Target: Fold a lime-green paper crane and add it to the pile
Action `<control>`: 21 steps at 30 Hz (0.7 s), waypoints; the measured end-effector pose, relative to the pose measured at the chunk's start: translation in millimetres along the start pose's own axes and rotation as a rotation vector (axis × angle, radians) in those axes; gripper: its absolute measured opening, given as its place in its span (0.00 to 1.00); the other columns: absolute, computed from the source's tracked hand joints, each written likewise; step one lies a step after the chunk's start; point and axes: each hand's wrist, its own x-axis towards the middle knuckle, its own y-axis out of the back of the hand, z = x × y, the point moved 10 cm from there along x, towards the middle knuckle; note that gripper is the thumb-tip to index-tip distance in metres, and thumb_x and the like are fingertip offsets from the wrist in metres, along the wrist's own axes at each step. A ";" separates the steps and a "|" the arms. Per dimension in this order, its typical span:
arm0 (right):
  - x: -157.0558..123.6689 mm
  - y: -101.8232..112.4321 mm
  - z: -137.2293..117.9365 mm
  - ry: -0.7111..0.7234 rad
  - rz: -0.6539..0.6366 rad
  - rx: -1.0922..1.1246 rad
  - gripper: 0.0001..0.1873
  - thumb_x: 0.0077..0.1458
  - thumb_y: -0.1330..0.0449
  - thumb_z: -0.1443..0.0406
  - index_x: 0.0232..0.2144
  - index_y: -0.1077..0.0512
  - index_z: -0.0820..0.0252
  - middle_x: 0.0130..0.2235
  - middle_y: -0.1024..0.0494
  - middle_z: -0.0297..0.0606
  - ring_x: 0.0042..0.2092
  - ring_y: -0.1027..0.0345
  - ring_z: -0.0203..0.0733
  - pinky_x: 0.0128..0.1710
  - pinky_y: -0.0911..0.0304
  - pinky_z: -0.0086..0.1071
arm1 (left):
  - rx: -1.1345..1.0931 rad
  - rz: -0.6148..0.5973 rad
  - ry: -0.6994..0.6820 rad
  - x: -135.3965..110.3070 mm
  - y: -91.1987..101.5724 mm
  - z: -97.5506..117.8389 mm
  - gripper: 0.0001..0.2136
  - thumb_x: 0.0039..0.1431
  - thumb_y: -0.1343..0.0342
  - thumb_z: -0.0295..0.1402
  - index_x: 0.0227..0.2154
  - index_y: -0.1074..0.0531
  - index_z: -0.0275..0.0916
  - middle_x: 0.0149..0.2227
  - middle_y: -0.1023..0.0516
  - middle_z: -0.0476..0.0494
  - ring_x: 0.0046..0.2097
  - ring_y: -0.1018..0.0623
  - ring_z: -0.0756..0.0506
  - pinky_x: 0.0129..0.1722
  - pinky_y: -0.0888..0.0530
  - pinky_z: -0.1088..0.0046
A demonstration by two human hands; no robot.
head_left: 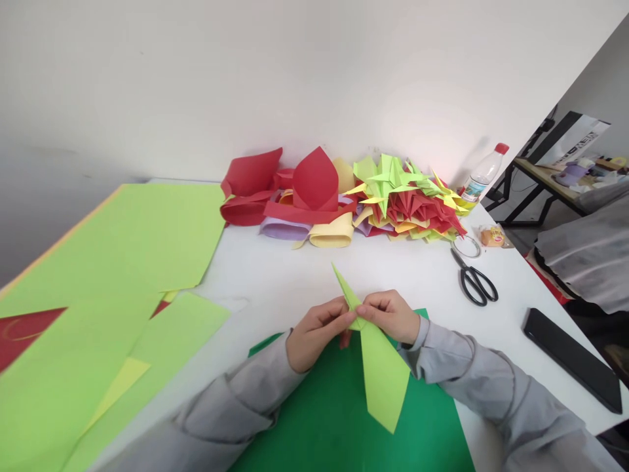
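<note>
Between both hands is a light green folded paper [386, 377], a narrow point at its upper end and a wide flap hanging toward me. My left hand [317, 331] pinches its folded middle from the left, thumb on top. From the right, my right hand [390, 316] pinches the same spot, the two thumbs almost touching. The paper is held above a dark green sheet [324, 419] that lies on the white table [275, 275]. Some fingers of each hand are hidden behind the paper.
Large light green sheets [122, 242] cover the table's left side. Rolled red paper shapes [317, 180] and a pile of folded paper stars [393, 180] stand against the wall. On the right lie scissors [474, 278], a tape roll [466, 246], a black case [572, 359] and a bottle [484, 174].
</note>
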 end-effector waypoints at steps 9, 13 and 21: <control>5.5 12.5 -1.1 -0.034 -0.011 0.107 0.27 0.38 0.34 0.44 0.23 0.30 0.64 0.20 0.32 0.27 0.22 0.42 0.29 0.23 0.46 0.25 | 0.060 0.267 -0.071 -3.7 25.3 7.4 0.16 0.51 0.39 0.43 0.16 0.33 0.40 0.15 0.31 0.51 0.18 0.33 0.51 0.20 0.35 0.75; 8.5 19.9 7.4 -0.115 -0.083 0.023 0.27 0.37 0.33 0.45 0.25 0.27 0.65 0.23 0.28 0.30 0.23 0.39 0.30 0.24 0.43 0.26 | 0.326 0.467 -0.353 -24.4 36.6 47.4 0.17 0.46 0.35 0.33 0.10 0.36 0.42 0.14 0.36 0.52 0.20 0.38 0.50 0.22 0.39 0.73; -4.0 -4.0 -4.5 0.083 -0.448 -0.561 0.10 0.51 0.38 0.62 0.28 0.22 0.65 0.24 0.25 0.30 0.28 0.36 0.31 0.30 0.41 0.23 | 0.761 0.023 -0.633 -40.7 -37.5 45.3 0.02 0.51 0.38 0.31 0.28 0.23 0.44 0.32 0.21 0.40 0.35 0.27 0.42 0.39 0.32 0.63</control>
